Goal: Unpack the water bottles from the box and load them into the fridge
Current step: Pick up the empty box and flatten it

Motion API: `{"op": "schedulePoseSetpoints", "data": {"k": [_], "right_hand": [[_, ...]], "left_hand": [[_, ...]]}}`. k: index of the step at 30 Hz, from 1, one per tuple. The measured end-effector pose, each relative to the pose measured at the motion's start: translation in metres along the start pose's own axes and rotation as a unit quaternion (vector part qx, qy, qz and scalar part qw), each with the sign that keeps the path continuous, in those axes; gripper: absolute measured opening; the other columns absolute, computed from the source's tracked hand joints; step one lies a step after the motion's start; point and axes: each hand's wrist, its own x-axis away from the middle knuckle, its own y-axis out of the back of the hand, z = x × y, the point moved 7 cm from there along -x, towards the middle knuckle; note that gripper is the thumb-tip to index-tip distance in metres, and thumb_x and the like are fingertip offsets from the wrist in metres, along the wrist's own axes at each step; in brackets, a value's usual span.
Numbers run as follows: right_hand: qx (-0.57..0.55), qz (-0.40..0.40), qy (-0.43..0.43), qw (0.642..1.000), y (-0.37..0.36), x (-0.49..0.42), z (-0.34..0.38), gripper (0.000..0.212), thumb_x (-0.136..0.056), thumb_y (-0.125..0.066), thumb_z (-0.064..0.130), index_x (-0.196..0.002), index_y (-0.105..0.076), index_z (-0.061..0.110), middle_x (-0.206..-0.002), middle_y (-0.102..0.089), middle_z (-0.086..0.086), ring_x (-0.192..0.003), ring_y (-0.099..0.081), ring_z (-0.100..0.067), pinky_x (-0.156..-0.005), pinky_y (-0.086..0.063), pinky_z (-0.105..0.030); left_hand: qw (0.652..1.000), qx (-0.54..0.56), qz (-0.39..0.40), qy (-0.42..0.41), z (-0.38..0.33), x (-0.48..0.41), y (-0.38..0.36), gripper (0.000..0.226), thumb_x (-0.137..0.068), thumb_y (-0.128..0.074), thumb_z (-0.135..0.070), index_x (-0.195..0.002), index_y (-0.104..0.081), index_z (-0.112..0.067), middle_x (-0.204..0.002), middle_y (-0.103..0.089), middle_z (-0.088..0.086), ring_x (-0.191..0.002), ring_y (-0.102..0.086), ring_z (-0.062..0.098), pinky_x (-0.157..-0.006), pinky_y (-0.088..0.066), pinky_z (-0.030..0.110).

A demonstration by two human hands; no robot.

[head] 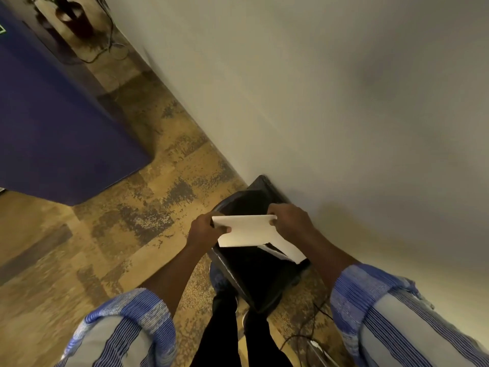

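A flattened piece of pale cardboard (251,230) is held between both hands over a black bin (254,276) that stands on the floor against the wall. My left hand (207,229) grips the cardboard's left end. My right hand (289,219) grips its right end. A folded flap of the cardboard hangs down to the right, over the bin's dark opening. No water bottles and no fridge are in view.
A pale wall (317,102) runs along the right. Patterned brown carpet (105,247) covers the floor. A dark blue cabinet (53,128) stands at the left, a potted plant (68,14) beyond it. Black cables (304,335) lie near my feet.
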Motion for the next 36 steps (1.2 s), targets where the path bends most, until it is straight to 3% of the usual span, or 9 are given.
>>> {"op": "schedulePoseSetpoints", "data": {"k": [4, 9, 16, 29, 33, 36], "right_hand": [[-0.023, 0.011, -0.024, 0.999, -0.016, -0.016, -0.01, 0.016, -0.096, -0.055, 0.018, -0.11, -0.062, 0.019, -0.106, -0.067, -0.008, -0.096, -0.062, -0.028, -0.083, -0.053, -0.04], [-0.048, 0.016, -0.054, 0.997, -0.038, -0.033, -0.021, 0.024, -0.095, -0.055, 0.017, -0.117, -0.064, 0.022, -0.109, -0.069, -0.007, -0.1, -0.063, -0.028, -0.086, -0.053, -0.041], [-0.058, 0.047, -0.087, 0.993, -0.071, -0.057, -0.031, 0.032, -0.096, -0.054, 0.018, -0.127, -0.061, 0.024, -0.118, -0.066, -0.008, -0.107, -0.063, -0.028, -0.093, -0.051, -0.042], [-0.048, 0.1, -0.13, 0.985, -0.139, -0.07, -0.043, 0.04, -0.101, -0.045, 0.026, -0.141, -0.048, 0.021, -0.132, -0.059, -0.009, -0.118, -0.058, -0.027, -0.097, -0.045, -0.036], [-0.038, 0.124, -0.136, 0.982, -0.158, -0.07, -0.048, 0.047, -0.098, -0.053, 0.027, -0.144, -0.045, 0.022, -0.136, -0.056, -0.011, -0.121, -0.056, -0.029, -0.101, -0.045, -0.037], [-0.015, 0.141, -0.14, 0.98, -0.17, -0.072, -0.05, 0.047, -0.097, -0.058, 0.028, -0.142, -0.048, 0.02, -0.138, -0.054, -0.01, -0.123, -0.055, -0.029, -0.103, -0.046, -0.037]], "left_hand": [[1.0, -0.021, 0.021, 0.003, 0.01, -0.019, -0.006, 0.041, -0.081, -0.079, -0.02, -0.12, -0.067, -0.019, -0.116, -0.067, 0.008, -0.102, -0.062, 0.027, -0.082, -0.052, 0.038], [0.999, -0.029, 0.041, 0.003, 0.017, -0.042, -0.017, 0.042, -0.086, -0.074, -0.019, -0.126, -0.062, -0.019, -0.118, -0.065, 0.011, -0.098, -0.062, 0.029, -0.07, -0.048, 0.028], [0.997, -0.055, 0.048, 0.02, 0.028, -0.068, -0.032, 0.046, -0.089, -0.071, -0.022, -0.132, -0.058, -0.014, -0.126, -0.062, 0.012, -0.111, -0.059, 0.031, -0.091, -0.049, 0.038], [0.991, -0.089, 0.083, 0.058, 0.071, -0.09, -0.058, 0.051, -0.086, -0.074, -0.021, -0.134, -0.058, -0.014, -0.138, -0.057, 0.008, -0.122, -0.054, 0.029, -0.098, -0.044, 0.035], [0.986, -0.107, 0.104, 0.072, 0.086, -0.096, -0.065, 0.052, -0.088, -0.072, -0.024, -0.136, -0.057, -0.014, -0.137, -0.057, 0.01, -0.118, -0.057, 0.029, -0.094, -0.047, 0.034], [0.984, -0.11, 0.113, 0.082, 0.094, -0.1, -0.069, 0.056, -0.087, -0.072, -0.025, -0.139, -0.054, -0.014, -0.138, -0.056, 0.012, -0.12, -0.056, 0.03, -0.099, -0.049, 0.042]]}}
